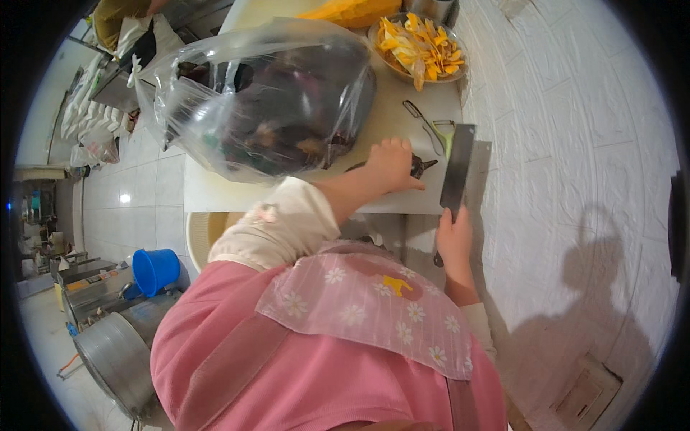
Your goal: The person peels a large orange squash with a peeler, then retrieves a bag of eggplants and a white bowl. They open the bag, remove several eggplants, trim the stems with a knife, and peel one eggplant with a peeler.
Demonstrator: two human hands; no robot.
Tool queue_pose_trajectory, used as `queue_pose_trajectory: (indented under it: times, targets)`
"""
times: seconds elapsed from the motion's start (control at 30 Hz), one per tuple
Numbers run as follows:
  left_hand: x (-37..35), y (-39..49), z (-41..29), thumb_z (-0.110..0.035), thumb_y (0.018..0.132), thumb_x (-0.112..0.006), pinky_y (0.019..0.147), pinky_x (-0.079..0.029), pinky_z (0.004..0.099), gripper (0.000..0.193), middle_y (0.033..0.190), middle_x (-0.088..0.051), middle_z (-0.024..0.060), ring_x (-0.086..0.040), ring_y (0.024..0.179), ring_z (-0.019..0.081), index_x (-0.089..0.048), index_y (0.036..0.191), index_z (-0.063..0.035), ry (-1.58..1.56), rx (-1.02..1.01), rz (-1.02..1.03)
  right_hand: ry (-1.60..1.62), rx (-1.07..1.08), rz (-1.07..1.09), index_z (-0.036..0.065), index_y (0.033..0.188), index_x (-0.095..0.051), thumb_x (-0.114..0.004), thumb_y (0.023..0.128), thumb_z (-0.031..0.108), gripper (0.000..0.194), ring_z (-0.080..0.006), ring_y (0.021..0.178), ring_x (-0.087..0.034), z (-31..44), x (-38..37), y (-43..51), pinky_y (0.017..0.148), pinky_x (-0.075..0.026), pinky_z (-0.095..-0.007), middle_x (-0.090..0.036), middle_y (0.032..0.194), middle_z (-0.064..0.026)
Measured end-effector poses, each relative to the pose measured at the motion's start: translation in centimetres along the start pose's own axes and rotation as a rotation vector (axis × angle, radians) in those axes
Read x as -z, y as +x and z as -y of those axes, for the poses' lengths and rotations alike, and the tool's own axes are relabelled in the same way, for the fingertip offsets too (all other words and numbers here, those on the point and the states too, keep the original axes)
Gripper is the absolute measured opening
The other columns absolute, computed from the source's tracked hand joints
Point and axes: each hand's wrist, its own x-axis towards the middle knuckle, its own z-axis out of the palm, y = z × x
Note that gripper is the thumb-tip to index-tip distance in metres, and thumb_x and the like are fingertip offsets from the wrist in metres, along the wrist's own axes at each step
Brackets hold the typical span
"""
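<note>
My left hand (389,166) presses down on a dark eggplant (422,166) lying on the white board (237,196). The hand hides its middle; the stem end sticks out to the right and a thin dark tip shows on the left. In my right hand (455,237) is the handle of a cleaver (458,166). Its broad blade points away from me, to the right of the eggplant's stem and apart from it. Just beyond the blade lie a green-handled peeler (447,134) and a metal peeler (423,121). A clear plastic bag (178,124) bulging with dark eggplants fills the board's left side.
A bowl (458,75) of yellow-orange peels stands at the back right, near an orange-yellow peeled vegetable (350,12). A white brick-patterned wall (544,134) closes the right side. Low on the left are a blue bucket (155,270), a large metal pot (116,355) and a cream basket (197,240).
</note>
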Motion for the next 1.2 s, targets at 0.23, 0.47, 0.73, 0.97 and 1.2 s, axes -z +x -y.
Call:
queue_pose_trajectory:
  times: [0.23,0.47,0.73,0.97,1.2]
  targets:
    - [-0.9,-1.3,1.6,-0.048,0.063,-0.081,0.087,-0.051,0.0437,0.075,0.106,-0.060,0.0217,-0.062,0.100,0.0378,-0.051,0.110,0.0032,-0.013,0.050,0.117,-0.153,0.267,0.107,-0.004,0.113,-0.054,-0.049,0.094,0.017,0.029,-0.0461,0.088,-0.060,3.1,0.1,2.2,0.075,-0.047,-0.0511,-0.063,0.094,-0.0280]
    - [0.0,-0.2,2.1,-0.041,0.067,-0.078,0.085,-0.054,0.0383,0.069,0.107,-0.060,0.0210,-0.064,0.099,0.0338,-0.050,0.111,0.0046,-0.090,0.045,0.208,-0.372,0.189,0.245,-0.005,0.114,-0.052,-0.047,0.093,0.014,0.029,-0.0466,0.089,-0.060,7.1,1.5,1.7,0.078,-0.047,-0.0527,-0.063,0.094,-0.0286]
    - [-0.5,0.4,2.5,-0.042,0.067,-0.078,0.088,-0.052,0.0411,0.071,0.111,-0.060,0.0212,-0.062,0.104,0.0349,-0.050,0.112,0.0050,-0.067,0.051,0.243,-0.459,0.031,0.368,-0.004,0.105,-0.053,-0.050,0.091,0.017,0.026,-0.0469,0.091,-0.060,8.5,0.3,5.9,0.079,-0.048,-0.0523,-0.063,0.096,-0.0297]
    - [-0.4,0.3,2.9,-0.041,0.065,-0.080,0.090,-0.050,0.0426,0.071,0.108,-0.060,0.0246,-0.061,0.100,0.0405,-0.050,0.110,0.0055,-0.188,0.050,0.185,-0.434,0.045,0.314,-0.004,0.099,-0.054,-0.053,0.090,0.020,0.026,-0.0471,0.092,-0.060,4.4,-4.4,8.6,0.080,-0.048,-0.0528,-0.063,0.095,-0.0298]
    - [0.8,-1.5,7.0,-0.039,0.062,-0.085,0.094,-0.047,0.0417,0.086,0.121,-0.056,0.0258,-0.056,0.113,0.0393,-0.045,0.125,0.0056,-0.602,-0.073,0.142,-0.044,-0.190,0.330,-0.003,0.113,-0.053,-0.053,0.092,0.022,0.033,-0.0456,0.090,-0.061,3.1,-2.8,10.2,0.077,-0.048,-0.0500,-0.064,0.096,-0.0275]
